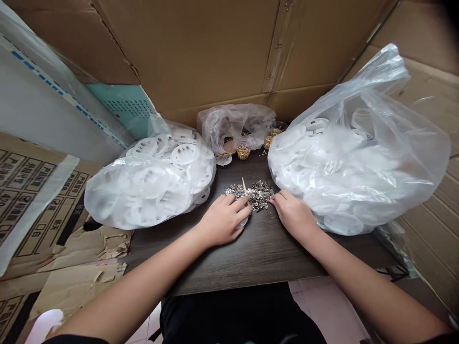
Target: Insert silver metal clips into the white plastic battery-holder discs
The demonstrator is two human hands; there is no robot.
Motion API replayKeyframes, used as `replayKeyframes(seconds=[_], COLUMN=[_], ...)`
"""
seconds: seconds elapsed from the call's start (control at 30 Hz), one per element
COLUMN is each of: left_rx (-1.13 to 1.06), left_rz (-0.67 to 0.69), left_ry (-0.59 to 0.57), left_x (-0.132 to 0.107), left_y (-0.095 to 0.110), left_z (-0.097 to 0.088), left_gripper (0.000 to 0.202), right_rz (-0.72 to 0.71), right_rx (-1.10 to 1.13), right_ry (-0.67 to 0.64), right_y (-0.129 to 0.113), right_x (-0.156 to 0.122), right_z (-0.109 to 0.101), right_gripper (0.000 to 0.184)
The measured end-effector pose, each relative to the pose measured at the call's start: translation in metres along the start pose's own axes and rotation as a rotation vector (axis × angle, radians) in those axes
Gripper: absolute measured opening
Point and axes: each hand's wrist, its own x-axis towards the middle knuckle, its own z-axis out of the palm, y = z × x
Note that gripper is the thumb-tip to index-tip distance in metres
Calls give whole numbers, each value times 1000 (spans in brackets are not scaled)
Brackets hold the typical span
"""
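Presently our left hand [222, 220] is curled, fingers apparently pinching a thin wooden stick [245, 188] at a heap of small metal pieces [256, 195] on the dark desk [229, 263]; our right hand [294, 215] rests open at its edge, holding nothing visible. The heap is unsorted. Bagged white perforated discs [150, 186] flank it, gold-coloured coils [243, 153] behind.

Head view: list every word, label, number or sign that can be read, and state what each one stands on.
Cardboard panel: boxed rows of Chinese characters, too skewed and blurred to quote.
Blue strip on the white board: too blurred to read.
Teal card: rows of dark print, too small to read.
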Motion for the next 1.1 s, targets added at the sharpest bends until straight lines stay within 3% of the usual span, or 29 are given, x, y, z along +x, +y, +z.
replayKeyframes(seconds=[0.3, 0.53, 0.67, 0.77, 0.87, 1.0, 1.1], left_rx=[-13, -96, -547, -1218, -1757, -1953, -1969], left_rz=[97, 98, -89, -319, -512, -683, -703], left_ry=[6, 283, 404, 375, 308, 342, 416], left_x=[9, 2, -1, 3, 13, 26, 27], left_y=[-15, -17, -6, 7, 17, 18, 16], left_z=[4, 6, 0, -5, -6, -3, 0], left_gripper=[40, 41, 43, 39, 60, 72, 74], right_rz=[11, 28, 3, -84, -171, -279, -300], right_rx=[44, 213, 326, 468, 601, 721, 825], right_ry=[72, 61, 107, 151, 222, 332, 375], right_y=[1, 4, 1, -7, -18, -33, -40], right_x=[1, 1, 1, 7, 19, 37, 43], right_z=[-5, -6, -15, -27, -35, -27, -16], right_gripper=[24, 16, 15, 23, 28, 29, 27])
